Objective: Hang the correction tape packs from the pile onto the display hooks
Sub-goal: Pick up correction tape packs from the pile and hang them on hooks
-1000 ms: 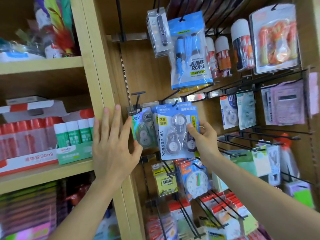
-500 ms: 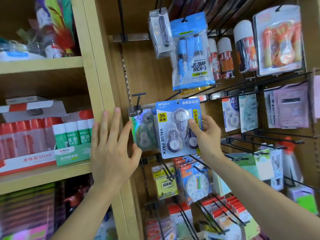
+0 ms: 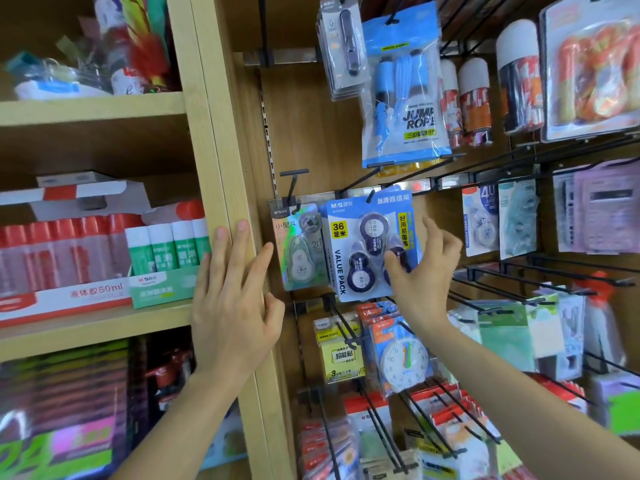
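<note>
A blue correction tape value pack (image 3: pixel 349 244) hangs by its top hole from a black display hook (image 3: pixel 371 196) at mid-height on the wooden back panel. My right hand (image 3: pixel 422 282) is at its lower right corner, thumb touching the front, the other fingers spread and lifted off to the right. Left of it hangs a silver-green single correction tape pack (image 3: pixel 298 251). My left hand (image 3: pixel 235 306) lies flat on the wooden upright (image 3: pixel 225 168), its thumb near that pack's lower edge. No pile of packs is in view.
A jump rope bag (image 3: pixel 401 91) hangs above. Sticky notes (image 3: pixel 341 355) and a toy clock pack (image 3: pixel 401 362) hang below. More correction tape (image 3: pixel 481 220) hangs to the right, over bare black hooks (image 3: pixel 519 278). Glue bottles (image 3: pixel 166 247) fill the left shelf.
The blue value pack has settled onto its hook. My right hand's fingers have let go of its edge and spread, with only the thumb still on it. My left hand stayed put.
</note>
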### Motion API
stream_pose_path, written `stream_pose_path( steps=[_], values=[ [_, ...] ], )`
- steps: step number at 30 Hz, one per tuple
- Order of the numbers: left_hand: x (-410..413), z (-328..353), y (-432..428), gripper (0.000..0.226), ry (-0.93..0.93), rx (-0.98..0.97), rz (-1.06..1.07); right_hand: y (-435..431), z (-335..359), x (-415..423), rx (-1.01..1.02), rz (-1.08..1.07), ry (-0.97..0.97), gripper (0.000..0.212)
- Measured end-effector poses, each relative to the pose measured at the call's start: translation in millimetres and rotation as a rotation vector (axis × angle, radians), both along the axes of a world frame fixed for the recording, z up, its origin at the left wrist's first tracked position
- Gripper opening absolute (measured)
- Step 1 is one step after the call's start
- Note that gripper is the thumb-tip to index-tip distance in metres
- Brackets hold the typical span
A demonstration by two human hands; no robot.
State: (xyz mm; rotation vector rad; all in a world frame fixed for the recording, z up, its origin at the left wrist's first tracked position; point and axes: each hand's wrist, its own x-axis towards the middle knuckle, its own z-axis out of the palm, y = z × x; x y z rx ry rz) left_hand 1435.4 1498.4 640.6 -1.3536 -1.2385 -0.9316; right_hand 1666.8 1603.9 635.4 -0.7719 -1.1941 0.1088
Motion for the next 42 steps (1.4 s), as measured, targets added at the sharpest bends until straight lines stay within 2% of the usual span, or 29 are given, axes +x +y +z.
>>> stream_pose_path(
  steps=[2, 5, 8, 12, 15, 22, 28, 32, 34, 37, 42],
  values=[
    [0, -1, 0, 0.064, -0.005, -0.004, 0.000, -2, -4, -4, 0.130, -0.170, -0.226, 0.065],
    [1, -1, -1, 0.065, -0.016, -0.018, 0.005, -3, -9, -14, 0.128, -0.252, -0.654, 0.069],
    [0, -2, -2, 0.066, -0.031, -0.039, 0.003, 2, -16, -20, 0.052, -0.343, -0.835, 0.080],
    [1, -3, -2, 0.065, -0.046, -0.067, 0.006, 4, -17, -23, 0.036, -0.382, -0.875, 0.086],
    [1, -3, -2, 0.064, -0.046, -0.080, -0.008, -2, -10, -17, 0.004, -0.325, -0.888, 0.082],
    [5, -9, -14, 0.074, -0.030, -0.184, 0.050, -42, -10, -6, 0.003, 0.019, -0.773, 0.060],
    [11, -48, -62, 0.045, -0.124, -0.068, -0.158, -87, -60, -9, 0.164, 0.287, -0.716, 0.037],
    [-3, -119, -90, 0.033, -0.182, -0.242, -0.185, -119, -116, -4, 0.138, 0.429, -0.718, 0.029],
    [-14, -166, -104, 0.030, -0.326, -0.372, -0.195, -131, -150, -2, 0.054, 0.482, -0.720, 0.027],
    [-25, -248, -130, 0.022, -0.554, -0.552, -0.092, -144, -211, -2, -0.095, 0.576, -0.743, 0.026],
    [-17, -375, -186, 0.025, -0.898, -0.842, -0.030, -163, -321, 1, -0.422, 0.656, -0.856, 0.023]
  ],
)
